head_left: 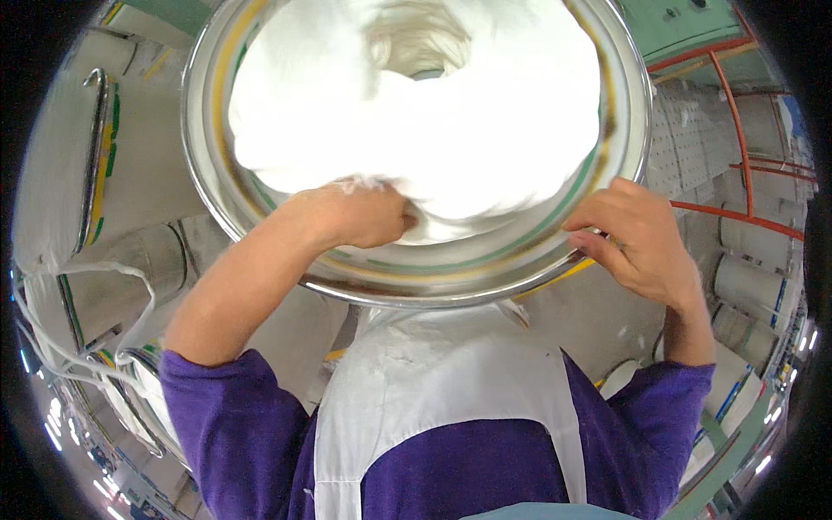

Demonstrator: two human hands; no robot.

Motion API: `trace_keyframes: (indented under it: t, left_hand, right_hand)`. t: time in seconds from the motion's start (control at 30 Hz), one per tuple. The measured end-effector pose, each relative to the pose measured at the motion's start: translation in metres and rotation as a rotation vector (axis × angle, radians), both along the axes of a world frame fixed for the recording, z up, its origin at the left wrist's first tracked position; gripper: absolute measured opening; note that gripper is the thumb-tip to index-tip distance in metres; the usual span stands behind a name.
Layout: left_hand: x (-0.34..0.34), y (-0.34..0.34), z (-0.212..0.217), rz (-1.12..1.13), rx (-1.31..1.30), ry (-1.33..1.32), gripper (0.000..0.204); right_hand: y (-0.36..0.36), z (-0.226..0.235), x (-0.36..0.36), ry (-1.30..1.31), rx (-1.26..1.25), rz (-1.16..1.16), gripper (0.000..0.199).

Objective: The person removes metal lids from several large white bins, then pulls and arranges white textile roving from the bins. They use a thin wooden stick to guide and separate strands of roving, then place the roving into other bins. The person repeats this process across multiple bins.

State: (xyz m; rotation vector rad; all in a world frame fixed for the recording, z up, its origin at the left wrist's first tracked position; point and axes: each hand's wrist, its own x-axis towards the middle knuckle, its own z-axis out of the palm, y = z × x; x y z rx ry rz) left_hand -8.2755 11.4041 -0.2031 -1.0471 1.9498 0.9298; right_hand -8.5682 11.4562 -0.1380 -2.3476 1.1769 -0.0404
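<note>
A large round can (637, 104) with a shiny metal rim stands in front of me. Thick coils of white fibre sliver (416, 147) fill it, with a hollow in the middle. At the near edge of the coils, my left hand (368, 212) is closed, its fingers curled against the sliver and partly hidden. Wisps of fibre show above its knuckles. My right hand (637, 238) rests at the right side of the can, with fingers and thumb bent round the rim.
Other cans stand to the left (95, 173) and right (750, 286). Loose white sliver (130, 269) hangs over cans at the left. Red metal rails (737, 130) and a green machine panel (676, 30) are at the far right.
</note>
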Motion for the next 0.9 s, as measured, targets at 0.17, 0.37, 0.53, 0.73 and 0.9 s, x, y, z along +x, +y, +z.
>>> trace_keyframes:
  t: [0.17, 0.37, 0.53, 0.73, 0.9]
  left_hand:
    - [0.011, -0.032, 0.013, 0.133, -0.289, 0.202, 0.033]
    - [0.011, -0.061, 0.015, 0.241, -0.37, 0.189, 0.031]
    - [0.017, -0.055, 0.039, 0.386, -0.375, 0.244, 0.032]
    - [0.082, 0.028, 0.092, 0.565, -0.951, 0.158, 0.042]
    - [0.091, 0.052, 0.078, 0.445, -1.113, -0.083, 0.051]
  right_hand:
    - [-0.074, -0.028, 0.037, 0.215, 0.6, 0.403, 0.035]
    - [-0.119, -0.092, 0.082, 0.583, 0.832, 0.518, 0.059]
    - [-0.127, -0.114, 0.096, 0.691, 0.613, 0.55, 0.069]
    - [-0.123, -0.08, 0.106, 0.573, 0.268, 0.405, 0.063]
    - [-0.116, -0.054, 0.12, 0.335, 0.107, 0.317, 0.052]
